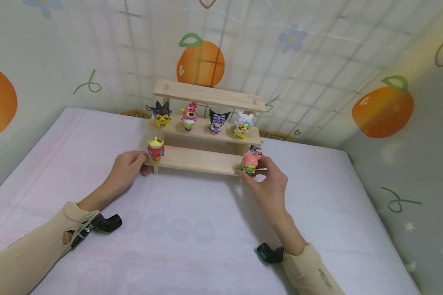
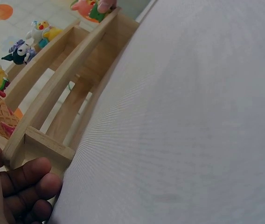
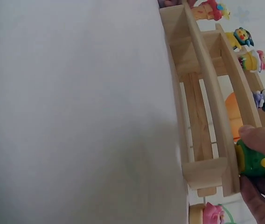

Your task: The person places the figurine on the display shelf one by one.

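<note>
A three-tier wooden display stand [image 1: 195,159] rests on the table. My left hand [image 1: 127,168] grips the left end of its lowest shelf; in the left wrist view its fingers [image 2: 32,179] curl beside the end support. Near that hand stands a green-headed, three-eyed figurine [image 1: 156,150]. At the shelf's right end, my right hand [image 1: 271,184] pinches a pink-headed figurine in green [image 1: 249,164]. The right wrist view shows its green body [image 3: 251,158] between thumb and fingers, its base at the shelf's edge. Whether it bears on the wood I cannot tell.
The middle shelf carries several figurines: a black-eared yellow one [image 1: 162,114], a pink bear [image 1: 189,116], a purple-and-black one [image 1: 218,121] and a white-topped yellow one [image 1: 243,125]. Another figurine [image 1: 256,148] is partly hidden behind the right hand. A patterned curtain [image 1: 251,53] hangs behind.
</note>
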Available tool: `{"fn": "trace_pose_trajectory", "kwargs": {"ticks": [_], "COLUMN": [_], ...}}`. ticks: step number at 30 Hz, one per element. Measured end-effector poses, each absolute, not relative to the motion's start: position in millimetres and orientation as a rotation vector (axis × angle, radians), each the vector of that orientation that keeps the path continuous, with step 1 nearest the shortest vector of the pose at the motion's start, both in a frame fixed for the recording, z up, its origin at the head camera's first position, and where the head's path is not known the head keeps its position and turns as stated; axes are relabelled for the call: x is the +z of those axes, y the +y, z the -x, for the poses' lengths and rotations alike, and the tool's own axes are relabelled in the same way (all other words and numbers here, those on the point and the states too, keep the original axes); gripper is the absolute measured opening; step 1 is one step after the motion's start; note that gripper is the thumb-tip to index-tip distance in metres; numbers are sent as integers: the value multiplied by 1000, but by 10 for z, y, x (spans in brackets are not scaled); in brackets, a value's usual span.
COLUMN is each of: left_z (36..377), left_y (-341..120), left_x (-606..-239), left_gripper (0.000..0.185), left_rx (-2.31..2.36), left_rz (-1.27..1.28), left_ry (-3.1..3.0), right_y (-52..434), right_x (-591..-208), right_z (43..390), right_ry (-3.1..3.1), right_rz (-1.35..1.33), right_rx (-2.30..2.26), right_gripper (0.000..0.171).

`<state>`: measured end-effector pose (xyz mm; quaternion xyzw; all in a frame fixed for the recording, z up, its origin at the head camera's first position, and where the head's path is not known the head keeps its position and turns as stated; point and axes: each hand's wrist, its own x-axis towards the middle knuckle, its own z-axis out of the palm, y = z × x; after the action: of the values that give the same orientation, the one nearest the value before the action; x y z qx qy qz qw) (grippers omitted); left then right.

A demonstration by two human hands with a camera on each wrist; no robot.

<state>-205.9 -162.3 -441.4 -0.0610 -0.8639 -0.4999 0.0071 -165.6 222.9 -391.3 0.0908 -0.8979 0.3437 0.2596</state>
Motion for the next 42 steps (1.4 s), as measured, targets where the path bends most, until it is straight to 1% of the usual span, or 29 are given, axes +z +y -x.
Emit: {"fn": "trace_pose_trajectory", "kwargs": {"ticks": [7,15,36,42], "left_z": [2057,2053,2055,2063], "left_y": [-1637,-1628,-1641,-1635], "left_x": [-4415,-4410,-4420,-4428], "left_gripper": [37,37,36,36], "left_rx": [-1564,-1564,-1561,-1573], "left_rz": [188,181,180,204], "left_ry": [-2690,-2693,-2694,-2688], "right_y": [2050,1790,1073,912], "right_x": [-3909,-3897,-3970,-3985], "right_z": [1713,1784,1953,1986], "right_ry": [-2464,-2512,-2492,-2501], "right_rz": [-241,-260,-417,-427], "right_rx": [970,1030,1077,1094], "right_gripper": [51,55,56,54]}}
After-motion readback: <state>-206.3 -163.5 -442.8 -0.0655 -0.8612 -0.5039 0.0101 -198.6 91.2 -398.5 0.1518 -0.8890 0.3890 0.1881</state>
